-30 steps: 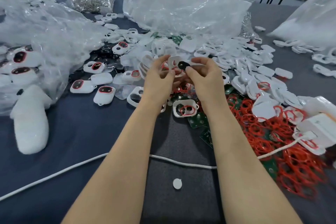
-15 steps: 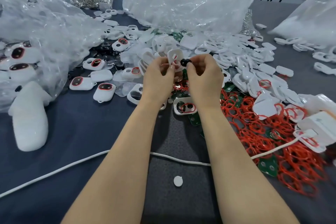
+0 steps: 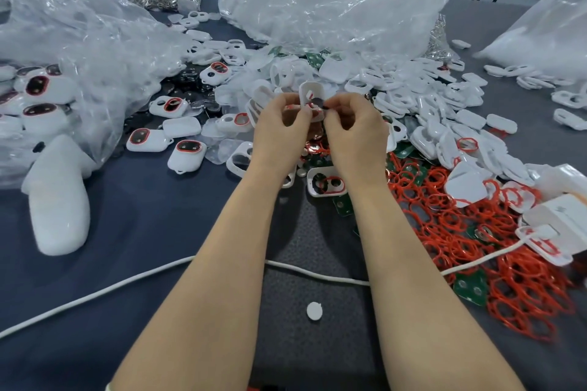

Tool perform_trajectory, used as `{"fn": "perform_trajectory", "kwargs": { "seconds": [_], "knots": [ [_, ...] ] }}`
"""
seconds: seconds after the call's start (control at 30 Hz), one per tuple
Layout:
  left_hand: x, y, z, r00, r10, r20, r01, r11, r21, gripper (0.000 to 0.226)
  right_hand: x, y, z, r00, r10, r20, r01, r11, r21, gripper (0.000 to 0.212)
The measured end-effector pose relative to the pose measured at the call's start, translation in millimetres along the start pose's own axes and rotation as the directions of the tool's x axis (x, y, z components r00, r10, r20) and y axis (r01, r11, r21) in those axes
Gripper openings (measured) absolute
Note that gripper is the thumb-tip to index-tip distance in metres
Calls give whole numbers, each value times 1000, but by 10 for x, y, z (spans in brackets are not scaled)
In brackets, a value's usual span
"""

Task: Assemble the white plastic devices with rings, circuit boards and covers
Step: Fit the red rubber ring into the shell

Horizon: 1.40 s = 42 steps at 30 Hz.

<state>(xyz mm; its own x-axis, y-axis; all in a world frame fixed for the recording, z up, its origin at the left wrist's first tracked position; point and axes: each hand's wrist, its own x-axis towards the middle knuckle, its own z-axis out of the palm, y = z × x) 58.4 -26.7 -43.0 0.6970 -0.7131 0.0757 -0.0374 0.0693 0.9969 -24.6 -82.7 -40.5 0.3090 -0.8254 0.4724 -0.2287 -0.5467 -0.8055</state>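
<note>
The shell (image 3: 312,93) is held upright in the air between both hands, above the middle of the table (image 3: 143,216) and over the heap of parts. It is a small white plastic frame with an opening in its face; a bit of red ring (image 3: 308,94) shows inside. A dark round disc (image 3: 316,103) sits at the opening's lower edge.

The left hand (image 3: 279,127) grips the shell's lower left side, fingers curled round it. The right hand (image 3: 354,128) pinches the disc and brings it against the shell. The two hands are close together, nearly touching.

The shell looks light, stiff, thin-walled and smooth, so it may slip. The side walls seem the best hold, leaving the opening free. The disc is tiny and easy to drop, so a fingertip pinch on its rim suits it. The ring looks soft and floppy and may pop out if pressed unevenly.

Just below the hands another frame (image 3: 325,182) lies flat with a ring in it. To the right spread loose red rings (image 3: 476,232), green boards (image 3: 470,287) among them and white covers (image 3: 444,124) beyond. Finished devices (image 3: 187,152) lie to the left. Clear bags (image 3: 333,9) stand behind, and a white cable (image 3: 127,282) crosses the near table.
</note>
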Motion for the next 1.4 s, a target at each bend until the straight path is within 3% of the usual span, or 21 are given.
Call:
{"fn": "perform_trajectory", "kwargs": {
  "seconds": [0.13, 0.23, 0.63, 0.83, 1.0, 1.23, 1.4],
  "knots": [
    [2, -17, -3, 1000, 25, 10, -25, 999, 23, 14, 4, 10, -8, 999, 32, 25, -33, 998, 46, 5],
    [14, -29, -8, 999, 25, 19, -26, 1000, 18, 18, 2, 13, -16, 999, 27, 30, -29, 998, 55, 12],
    [14, -36, -5, 994, 100, 32, -104, 983, 149, 16, -1, 53, 16, 999, 3, 36, -2, 999, -35, 6],
    [-6, -21, -10, 995, 90, 30, -93, 990, 106, 12, 13, 36, -16, 996, 79, 38, -81, 996, 40, 16],
    [-8, -23, -20, 995, 103, 14, -104, 986, 132, 4, 27, 23, -44, 975, 163, 152, -181, 976, 117, 20],
    [-21, -28, 3, 991, 135, 25, -137, 966, 221, 2, 56, 27, -75, 926, 274, 261, -335, 914, 230, 6],
    [-27, -26, 4, 981, 189, 39, -192, 936, 295, 12, 59, 34, -36, 948, 252, 195, -281, 949, 143, 4]
  ]
}}
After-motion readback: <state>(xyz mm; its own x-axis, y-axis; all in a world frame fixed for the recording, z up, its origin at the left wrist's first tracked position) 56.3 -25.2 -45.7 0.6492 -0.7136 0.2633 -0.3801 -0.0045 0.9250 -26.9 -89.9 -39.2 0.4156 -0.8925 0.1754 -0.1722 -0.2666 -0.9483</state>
